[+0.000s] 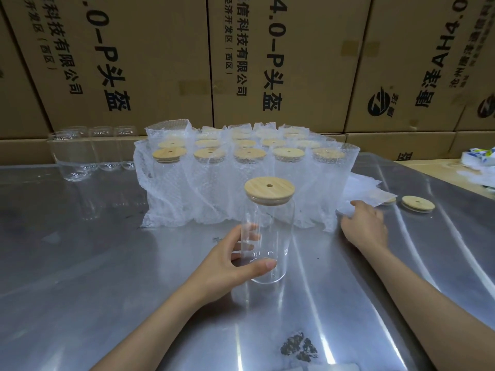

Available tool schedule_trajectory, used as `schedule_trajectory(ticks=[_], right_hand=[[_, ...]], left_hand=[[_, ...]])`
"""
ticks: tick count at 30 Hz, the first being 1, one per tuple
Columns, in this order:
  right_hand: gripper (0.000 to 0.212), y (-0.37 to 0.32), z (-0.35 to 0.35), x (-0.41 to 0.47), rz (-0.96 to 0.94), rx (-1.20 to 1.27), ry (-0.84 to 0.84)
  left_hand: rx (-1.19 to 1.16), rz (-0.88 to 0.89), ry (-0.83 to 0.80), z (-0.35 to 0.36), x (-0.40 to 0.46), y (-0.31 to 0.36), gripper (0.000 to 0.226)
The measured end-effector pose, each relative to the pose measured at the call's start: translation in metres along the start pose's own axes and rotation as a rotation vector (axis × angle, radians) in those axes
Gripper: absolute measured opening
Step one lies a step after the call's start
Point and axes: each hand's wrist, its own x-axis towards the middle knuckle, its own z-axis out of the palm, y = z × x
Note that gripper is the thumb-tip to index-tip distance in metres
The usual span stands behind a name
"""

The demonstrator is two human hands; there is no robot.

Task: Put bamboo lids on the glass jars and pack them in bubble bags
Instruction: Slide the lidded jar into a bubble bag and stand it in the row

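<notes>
i'm gripping the lidded glass jar (267, 236) upright on the steel table (107, 263) with my left hand (227, 266) curled round it while my right hand (365, 226), fingers loosely spread and holding nothing, is reaching for the flat bubble bags (369, 192), and a one-handed grip on slick glass is risking a slip.

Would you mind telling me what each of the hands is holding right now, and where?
The left hand grips the lidded glass jar around its lower body. The right hand holds nothing; its fingers reach onto the flat bubble bags.
</notes>
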Motion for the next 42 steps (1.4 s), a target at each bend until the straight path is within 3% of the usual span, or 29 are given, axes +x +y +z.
schedule_trajectory(ticks=[5, 8, 13, 16, 19, 25, 29, 31, 33, 37, 40, 42], right_hand=[[0.034, -0.003, 0.004, 0.001, 0.018, -0.216, 0.035], [0.024, 0.002, 0.003, 0.002, 0.027, -0.195, 0.096], [0.014, -0.003, -0.029, 0.001, 0.156, 0.404, 0.438], [0.018, -0.016, -0.052, -0.014, 0.006, 0.667, 0.679], [0.03, -0.035, -0.072, -0.038, -0.199, 0.874, 0.736], [0.035, -0.074, -0.122, -0.082, -0.505, 1.362, 0.436], [0.028, -0.093, -0.141, -0.094, -0.461, 1.685, 0.07], [0.051, -0.103, -0.147, -0.095, -0.315, 1.777, -0.064], [0.064, -0.112, -0.151, -0.096, -0.226, 1.772, -0.125], [0.06, -0.127, -0.149, -0.099, -0.205, 1.68, -0.228], [0.055, -0.138, -0.143, -0.099, -0.204, 1.538, -0.382], [0.053, -0.147, -0.136, -0.101, -0.188, 1.442, -0.521]], left_hand=[[0.014, -0.005, -0.001, 0.0, 0.0, 0.0, 0.077], [0.007, -0.007, 0.001, 0.0, 0.0, 0.0, 0.079], [0.014, 0.002, 0.003, 0.0, -0.001, 0.0, 0.078], [0.025, 0.024, 0.009, 0.001, -0.002, 0.002, 0.078], [0.026, 0.069, 0.058, 0.0, -0.004, 0.007, 0.081], [0.003, 0.239, 0.308, -0.008, -0.007, 0.02, 0.092], [0.048, 0.388, 0.458, -0.011, -0.014, 0.031, 0.092], [0.161, 0.534, 0.526, -0.012, -0.018, 0.037, 0.09], [0.311, 0.725, 0.598, -0.014, -0.022, 0.042, 0.091], [0.499, 1.076, 0.812, -0.014, -0.029, 0.056, 0.083], [0.58, 1.23, 0.95, -0.013, -0.032, 0.065, 0.078], [0.783, 1.253, 0.97, -0.018, -0.033, 0.067, 0.074]])
